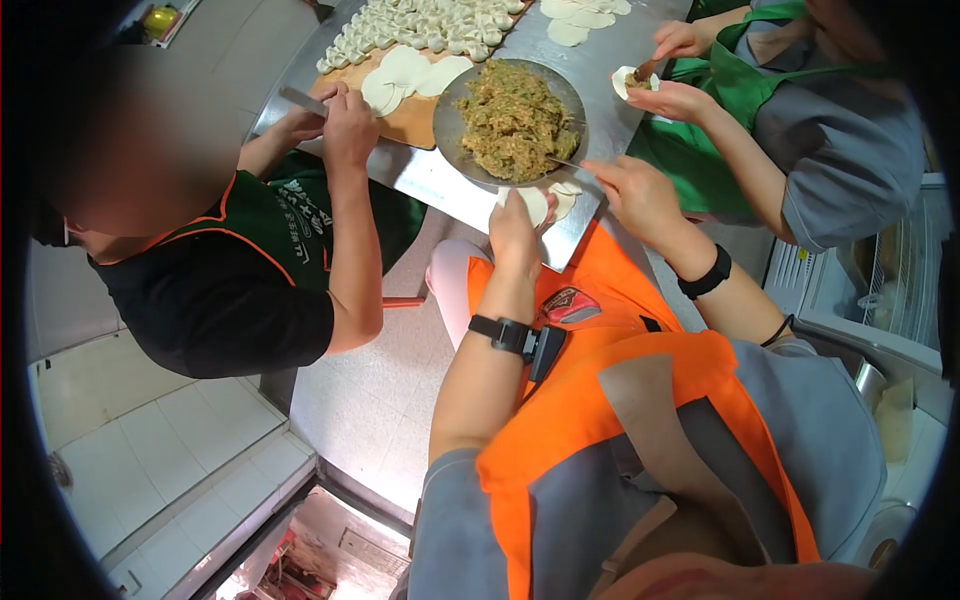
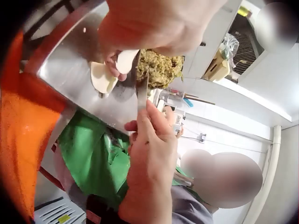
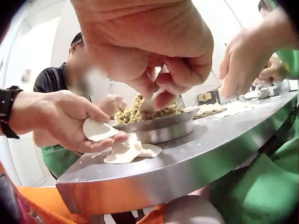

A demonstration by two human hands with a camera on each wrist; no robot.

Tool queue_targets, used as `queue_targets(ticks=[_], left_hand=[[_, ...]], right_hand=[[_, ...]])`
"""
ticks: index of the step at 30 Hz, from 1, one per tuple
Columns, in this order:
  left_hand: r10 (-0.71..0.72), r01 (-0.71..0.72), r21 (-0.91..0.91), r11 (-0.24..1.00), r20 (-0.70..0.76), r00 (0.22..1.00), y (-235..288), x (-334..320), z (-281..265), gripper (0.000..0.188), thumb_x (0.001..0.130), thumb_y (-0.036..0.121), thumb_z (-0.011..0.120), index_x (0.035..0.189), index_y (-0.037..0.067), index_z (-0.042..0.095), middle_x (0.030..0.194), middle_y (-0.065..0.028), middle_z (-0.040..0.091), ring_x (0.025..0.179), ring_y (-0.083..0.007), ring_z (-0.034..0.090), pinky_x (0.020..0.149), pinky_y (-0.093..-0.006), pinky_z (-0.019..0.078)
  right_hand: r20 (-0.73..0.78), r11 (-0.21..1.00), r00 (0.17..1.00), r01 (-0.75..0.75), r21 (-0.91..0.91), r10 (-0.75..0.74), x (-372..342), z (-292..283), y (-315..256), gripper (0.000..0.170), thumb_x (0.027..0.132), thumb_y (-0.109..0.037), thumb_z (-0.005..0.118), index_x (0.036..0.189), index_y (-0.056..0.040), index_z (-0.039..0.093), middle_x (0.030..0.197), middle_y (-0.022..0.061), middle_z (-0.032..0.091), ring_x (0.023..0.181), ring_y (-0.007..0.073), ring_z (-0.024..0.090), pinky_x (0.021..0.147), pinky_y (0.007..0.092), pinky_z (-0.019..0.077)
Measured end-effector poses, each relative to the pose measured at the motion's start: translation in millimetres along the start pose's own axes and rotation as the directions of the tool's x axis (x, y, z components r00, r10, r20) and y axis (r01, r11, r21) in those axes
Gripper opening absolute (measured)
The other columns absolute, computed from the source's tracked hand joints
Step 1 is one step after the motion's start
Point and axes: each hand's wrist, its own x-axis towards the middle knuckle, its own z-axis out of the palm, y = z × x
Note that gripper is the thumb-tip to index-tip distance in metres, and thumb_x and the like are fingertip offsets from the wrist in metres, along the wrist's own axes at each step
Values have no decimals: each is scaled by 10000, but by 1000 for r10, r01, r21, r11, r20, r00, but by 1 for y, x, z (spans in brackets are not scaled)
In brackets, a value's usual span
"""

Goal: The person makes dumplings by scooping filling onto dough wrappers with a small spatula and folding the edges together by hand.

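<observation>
The person in the orange apron stands at the near end of a shiny metal table. Their left hand holds a thin white round of dough, with the thumb at its edge and the fingers under it. The grip looks light, and the round lies nearly flat. Their right hand pinches a thin metal tool tightly between thumb and fingers, and its tip is in the lumpy green and brown filling. The filling is heaped in a big round metal bowl, just past the left hand. More flat rounds lie on the table by the bowl's near side.

On the far left, a wooden board has a pile of dumplings and some loose dough circles. A person in a dark green apron is at the left. At the right, someone in a bright green apron holds a wrapper with filling on it.
</observation>
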Motion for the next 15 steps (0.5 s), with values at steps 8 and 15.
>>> queue_targets(ticks=[8,15], left_hand=[[-171,168,-156,973,-3,985,24,3,17,455,1069,322,287,1225,-82,426,1039,-230,622,855,-332,678,684,-438,614],[-163,162,-160,974,4,987,25,8,2,471,1071,331,249,1288,-55,410,1138,-248,600,945,-368,678,748,-463,622]], right_hand=[[171,979,983,28,204,-64,14,12,-10,216,876,-188,620,1071,-155,707,835,125,650,770,353,626,652,448,495],[211,973,968,89,212,-135,12,-2,-22,227,894,-195,606,1104,-159,685,819,112,617,775,339,624,660,435,495]])
